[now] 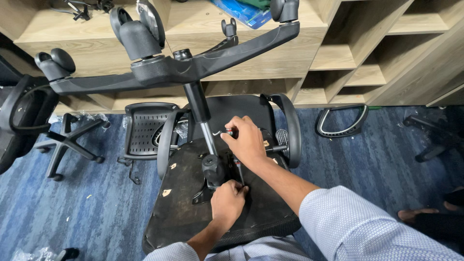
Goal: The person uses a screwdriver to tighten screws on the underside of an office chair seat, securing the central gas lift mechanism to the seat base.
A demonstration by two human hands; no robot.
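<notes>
Hands work on an upturned office chair (pixel 193 212) lying seat-down on the blue carpet (pixel 72 203). Right hand (pixel 247 141) is closed around the handle of a screwdriver (pixel 238 169), whose shaft points down at the seat's underside. Left hand (pixel 227 202) pinches narrowly at the shaft's tip, just beside the black gas cylinder (pixel 205 125). Wheeled base (pixel 169 67) sticks up above.

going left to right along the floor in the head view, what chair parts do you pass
Black armrest loop at the left edge → spare star base on the carpet → perforated black seat back panel → upturned office chair under both hands → loose armrest loop by the shelves → dark chair base at the right edge.
</notes>
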